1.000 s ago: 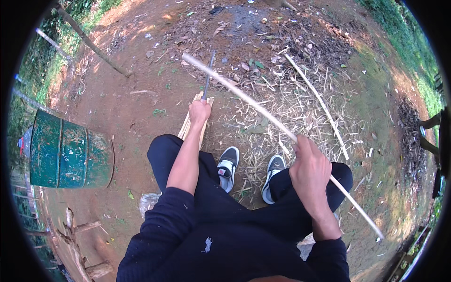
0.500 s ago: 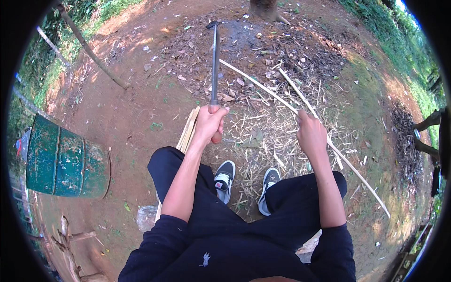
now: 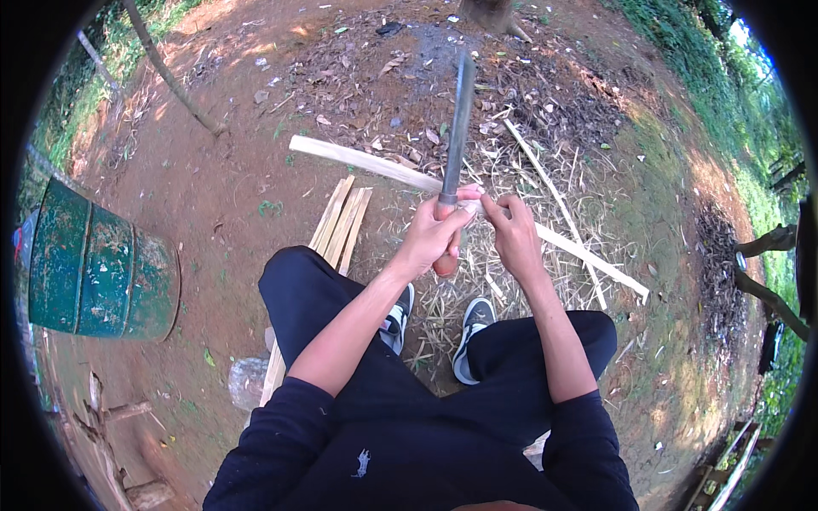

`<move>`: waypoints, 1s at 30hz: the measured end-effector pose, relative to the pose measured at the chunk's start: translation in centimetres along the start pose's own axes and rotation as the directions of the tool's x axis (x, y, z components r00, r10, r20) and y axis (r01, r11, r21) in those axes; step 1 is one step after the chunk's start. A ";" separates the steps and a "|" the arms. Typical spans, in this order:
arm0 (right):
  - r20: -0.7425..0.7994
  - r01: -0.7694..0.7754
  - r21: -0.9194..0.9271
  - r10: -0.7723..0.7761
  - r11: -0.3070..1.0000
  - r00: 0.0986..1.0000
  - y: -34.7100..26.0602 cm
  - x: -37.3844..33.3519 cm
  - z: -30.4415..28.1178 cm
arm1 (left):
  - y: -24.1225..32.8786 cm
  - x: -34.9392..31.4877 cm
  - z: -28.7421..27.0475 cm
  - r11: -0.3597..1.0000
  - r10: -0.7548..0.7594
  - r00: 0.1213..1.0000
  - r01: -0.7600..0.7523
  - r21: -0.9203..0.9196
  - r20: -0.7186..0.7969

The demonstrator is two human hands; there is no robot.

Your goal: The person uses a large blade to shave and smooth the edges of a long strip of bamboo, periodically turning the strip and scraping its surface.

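Note:
My left hand (image 3: 426, 234) is wrapped round the wooden handle of a machete (image 3: 458, 128), whose blade points up and away from me. A long pale strip of split wood or bamboo (image 3: 366, 158) runs crosswise behind the blade, from upper left to lower right. Fingers of my left hand also touch this strip near the handle. Close beside it, my right hand (image 3: 516, 238) is closed on the same strip, which sticks out past it on the right. Both hands hang above the ground between my knees; the exact grip of the right fingertips is partly hidden.
A bundle of pale split strips (image 3: 341, 223) leans by my left knee. Another strip (image 3: 545, 180) lies on the ground among scattered shavings (image 3: 443, 311). A green metal drum (image 3: 102, 264) is at left, a tree trunk (image 3: 487, 12) ahead, branches (image 3: 106, 426) at lower left.
The strip has been turned and shifted left, its wide face now showing. My hands have come together, the left moving right with the machete, the right moving left. My view has shifted slightly.

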State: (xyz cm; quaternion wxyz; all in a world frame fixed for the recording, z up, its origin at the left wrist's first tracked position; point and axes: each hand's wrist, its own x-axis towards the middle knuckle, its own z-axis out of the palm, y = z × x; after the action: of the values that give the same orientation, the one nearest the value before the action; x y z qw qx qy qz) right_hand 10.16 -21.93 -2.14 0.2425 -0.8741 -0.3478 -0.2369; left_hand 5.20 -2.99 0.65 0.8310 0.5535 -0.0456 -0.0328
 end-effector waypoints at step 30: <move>-0.324 0.059 0.282 0.037 0.958 0.945 -7.6 11.2 -1.6 | 13.3 1.9 3.2 0.826 0.480 0.877 -0.450 0.339 -0.005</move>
State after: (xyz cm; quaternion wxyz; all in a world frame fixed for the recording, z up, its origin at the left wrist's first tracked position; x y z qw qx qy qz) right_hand 11.54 -12.48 7.62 0.4198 -0.7763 -0.3388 -0.3261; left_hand 6.74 -1.04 14.20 0.7112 0.6568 -0.1463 0.2037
